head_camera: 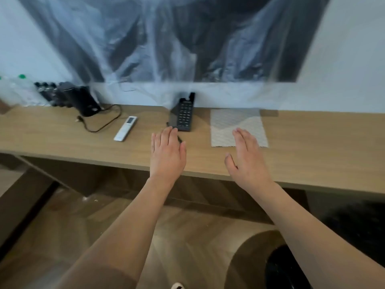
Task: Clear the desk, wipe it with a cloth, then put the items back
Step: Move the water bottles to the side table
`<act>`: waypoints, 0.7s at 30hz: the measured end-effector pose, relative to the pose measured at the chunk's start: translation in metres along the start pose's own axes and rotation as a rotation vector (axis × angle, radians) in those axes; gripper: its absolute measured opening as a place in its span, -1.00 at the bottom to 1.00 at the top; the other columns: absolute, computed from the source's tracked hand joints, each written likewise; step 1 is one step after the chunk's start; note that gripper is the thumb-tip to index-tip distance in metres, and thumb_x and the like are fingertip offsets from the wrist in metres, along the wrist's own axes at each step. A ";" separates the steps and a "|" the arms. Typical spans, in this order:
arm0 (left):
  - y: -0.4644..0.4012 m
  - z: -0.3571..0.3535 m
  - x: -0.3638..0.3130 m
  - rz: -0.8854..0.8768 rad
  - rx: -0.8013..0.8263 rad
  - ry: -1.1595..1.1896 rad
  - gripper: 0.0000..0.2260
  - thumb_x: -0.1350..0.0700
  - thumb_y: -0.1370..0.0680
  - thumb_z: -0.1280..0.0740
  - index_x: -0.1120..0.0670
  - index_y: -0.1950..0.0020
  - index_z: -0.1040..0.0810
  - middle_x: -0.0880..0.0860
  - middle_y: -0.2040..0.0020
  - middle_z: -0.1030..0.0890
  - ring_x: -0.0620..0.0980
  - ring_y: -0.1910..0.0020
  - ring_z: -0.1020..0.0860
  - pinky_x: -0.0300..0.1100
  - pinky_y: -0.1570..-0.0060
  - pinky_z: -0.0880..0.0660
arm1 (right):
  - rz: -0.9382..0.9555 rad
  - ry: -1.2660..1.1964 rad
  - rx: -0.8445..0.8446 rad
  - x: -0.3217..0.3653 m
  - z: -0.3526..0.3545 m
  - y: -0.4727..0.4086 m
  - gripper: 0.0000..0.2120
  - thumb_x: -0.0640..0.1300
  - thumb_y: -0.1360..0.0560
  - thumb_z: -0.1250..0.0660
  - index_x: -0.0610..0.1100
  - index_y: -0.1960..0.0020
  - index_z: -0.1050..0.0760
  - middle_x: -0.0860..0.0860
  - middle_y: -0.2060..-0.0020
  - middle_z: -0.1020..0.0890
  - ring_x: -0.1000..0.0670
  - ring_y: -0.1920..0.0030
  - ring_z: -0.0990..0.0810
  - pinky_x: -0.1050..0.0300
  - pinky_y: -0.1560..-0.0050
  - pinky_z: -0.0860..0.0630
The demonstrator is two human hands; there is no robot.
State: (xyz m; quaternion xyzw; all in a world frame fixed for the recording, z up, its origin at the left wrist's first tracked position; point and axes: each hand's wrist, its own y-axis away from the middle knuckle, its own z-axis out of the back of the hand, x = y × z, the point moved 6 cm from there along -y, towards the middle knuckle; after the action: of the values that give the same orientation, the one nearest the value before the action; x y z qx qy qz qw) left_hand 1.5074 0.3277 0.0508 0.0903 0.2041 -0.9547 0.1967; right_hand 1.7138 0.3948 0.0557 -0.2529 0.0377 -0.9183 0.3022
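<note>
A long wooden desk (312,151) runs across the view. On it lie a white cloth (235,124) at centre right, a black telephone (184,115) in the middle, a white remote (125,128) left of it, and a black kettle (80,100) with a loose cord (104,124) at the back left. My left hand (167,152) hovers flat with straight fingers just in front of the telephone, holding nothing. My right hand (248,159) is stretched flat too, its fingertips over the cloth's near edge.
Clear bottles with green caps (18,90) and small dark bottles (44,90) stand at the far left. A wall screen under plastic sheeting (177,42) hangs above the desk. Below are wood flooring and a dark round stool (287,270) at lower right.
</note>
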 end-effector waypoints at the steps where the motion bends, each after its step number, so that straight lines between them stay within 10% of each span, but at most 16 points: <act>1: 0.000 0.010 0.025 0.025 -0.023 0.003 -0.61 0.08 -0.66 -0.19 0.21 -0.45 -0.38 0.19 -0.45 -0.39 0.20 -0.49 -0.28 0.14 -0.57 -0.04 | 0.032 -0.002 0.007 0.022 -0.012 -0.010 -0.41 -0.06 -0.63 -0.17 -0.23 -0.58 -0.08 -0.14 -0.56 -0.16 -0.09 -0.57 -0.06 -0.05 -0.58 -0.01; 21: 0.035 0.154 0.411 0.531 -0.210 -0.125 -0.56 -0.01 -0.70 -0.13 0.18 -0.52 -0.34 0.16 -0.50 -0.38 0.15 -0.54 -0.25 0.13 -0.59 -0.01 | 0.584 -0.103 0.253 0.406 -0.212 -0.129 -0.40 -0.04 -0.64 -0.16 -0.15 -0.60 -0.04 -0.07 -0.58 -0.10 -0.04 -0.59 0.00 -0.06 -0.58 -0.06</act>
State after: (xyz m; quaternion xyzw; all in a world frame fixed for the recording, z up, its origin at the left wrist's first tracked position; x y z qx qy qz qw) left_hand 1.1356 0.0933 0.0730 0.0607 0.2583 -0.8472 0.4603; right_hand 1.2618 0.2490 0.0796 -0.2378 -0.0210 -0.7763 0.5835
